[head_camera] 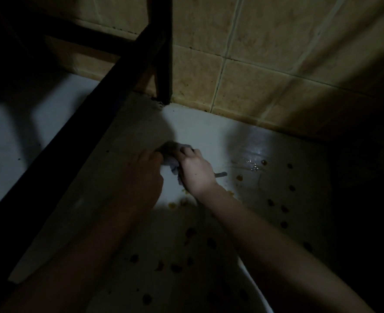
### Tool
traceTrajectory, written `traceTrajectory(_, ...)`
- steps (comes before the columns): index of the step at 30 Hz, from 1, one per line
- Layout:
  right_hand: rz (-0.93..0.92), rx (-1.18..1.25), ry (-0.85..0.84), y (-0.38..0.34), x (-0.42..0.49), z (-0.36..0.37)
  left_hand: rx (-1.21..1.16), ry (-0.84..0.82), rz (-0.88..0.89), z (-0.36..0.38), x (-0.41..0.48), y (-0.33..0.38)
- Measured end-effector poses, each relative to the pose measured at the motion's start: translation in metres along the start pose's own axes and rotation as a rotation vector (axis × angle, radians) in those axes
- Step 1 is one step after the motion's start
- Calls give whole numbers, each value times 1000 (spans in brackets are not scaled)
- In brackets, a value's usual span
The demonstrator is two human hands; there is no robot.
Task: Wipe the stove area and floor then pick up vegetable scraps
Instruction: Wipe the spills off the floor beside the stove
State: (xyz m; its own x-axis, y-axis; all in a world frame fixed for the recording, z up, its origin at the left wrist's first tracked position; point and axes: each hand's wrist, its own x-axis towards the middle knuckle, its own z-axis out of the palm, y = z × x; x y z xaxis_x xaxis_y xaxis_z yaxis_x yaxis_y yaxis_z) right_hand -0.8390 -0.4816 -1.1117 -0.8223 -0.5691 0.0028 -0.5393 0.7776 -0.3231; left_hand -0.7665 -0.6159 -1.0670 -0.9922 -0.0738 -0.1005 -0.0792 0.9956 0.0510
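Observation:
A crumpled grey cloth (172,154) lies on the white floor (200,132) in dim light. My right hand (194,170) grips its right side with curled fingers. Just left of the cloth, in shadow, my left hand (144,175) has its fingers on the cloth's left edge; how they lie is too dark to tell. Several small brown and orange vegetable scraps (239,177) are scattered over the floor to the right of my hands and below them. A wet shiny patch (253,164) glints to the right of the cloth.
A dark metal frame leg (164,53) stands in the corner, and its low bar (78,141) runs diagonally down to the left. A beige tiled wall (265,64) borders the floor at the back. The right side is in deep shadow.

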Motion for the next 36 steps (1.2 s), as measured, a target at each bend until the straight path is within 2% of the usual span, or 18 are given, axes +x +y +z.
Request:
traceTrajectory(3,80,-2,44,27,-17,-10,-26,51,22,-1,-8,7)
traceTrajectory(6,246,87,144,57,-33,-25,-81,110,55,-3,-12,11)
traceTrajectory(8,416,155,191,80,-44,-36,-106,91,63,-1,-14,12)
traceTrajectory(12,669,118,197,124,-72,-53,-109,55,45,-5,-15,22)
traceTrajectory(15,830,79,232,151,-94,-60,-67,36,112,-4,-17,28)
traceTrajectory(19,947,78,294,177,-128,-70,-116,73,185,-6,-22,33)
traceTrajectory(22,997,32,304,173,-136,-70,-136,54,168,-9,-26,40)
traceTrajectory(24,957,28,294,157,-130,-64,-170,4,147,-9,-25,43)
traceTrajectory(28,685,-27,217,113,-113,-45,-152,-30,154,-14,-24,53)
traceTrajectory(31,582,-70,164,82,-102,-36,-152,-31,168,-20,-26,57)
traceTrajectory(36,322,-66,33,80,-114,-33,-134,-78,182,-17,-29,57)
